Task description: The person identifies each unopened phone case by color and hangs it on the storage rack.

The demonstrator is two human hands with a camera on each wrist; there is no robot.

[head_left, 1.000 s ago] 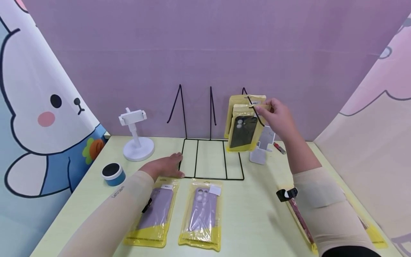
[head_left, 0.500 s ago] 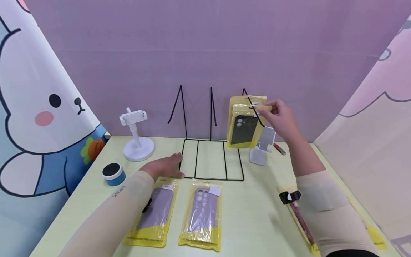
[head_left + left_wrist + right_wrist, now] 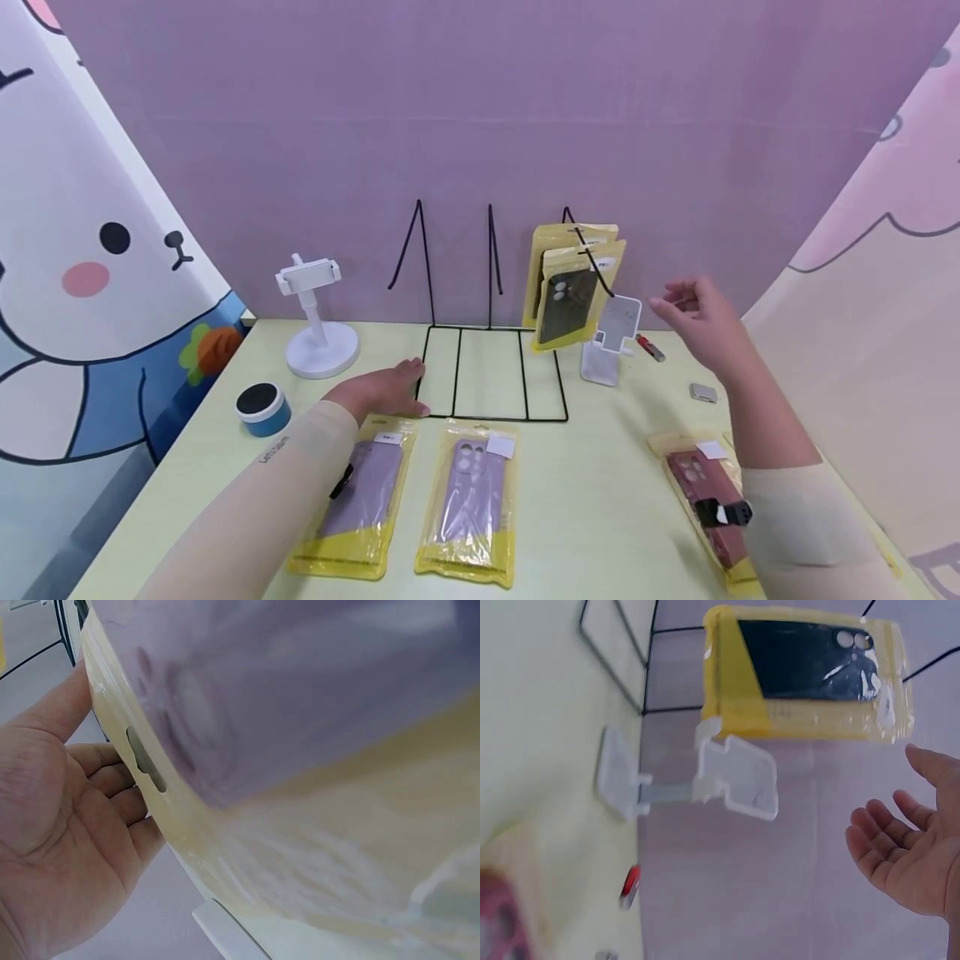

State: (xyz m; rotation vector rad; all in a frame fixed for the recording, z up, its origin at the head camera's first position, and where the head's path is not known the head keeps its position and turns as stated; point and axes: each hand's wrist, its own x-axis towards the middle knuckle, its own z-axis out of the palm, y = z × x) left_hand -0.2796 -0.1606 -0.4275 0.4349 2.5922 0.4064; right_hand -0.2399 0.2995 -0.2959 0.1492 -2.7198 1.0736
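A black wire rack (image 3: 491,327) stands at the back of the table, with hooks rising from its flat base. Two yellow-edged pouches hang on its right hook; the front pouch (image 3: 573,304) holds a dark phone case. To the right of them is my right hand (image 3: 697,321), holding nothing, its fingers loosely bent. In the right wrist view its thumb points toward the hanging pouch (image 3: 810,675). My left hand (image 3: 386,390) rests at the left edge of the rack's base, fingers extended. A pouch with a lilac case (image 3: 300,697) partly hides its fingers in the left wrist view.
Two lilac-case pouches lie in front, one (image 3: 467,500) in the middle, one (image 3: 367,492) under the left forearm. A dark red case pouch (image 3: 708,500) lies right. Around stand two white phone stands (image 3: 322,350) (image 3: 618,325), a blue jar (image 3: 264,410), a red USB stick (image 3: 651,347).
My right hand has let go of the front pouch and moved right and down, away from the hook. The pouch stays hanging. A small silver piece now shows at right. My left hand has not moved.
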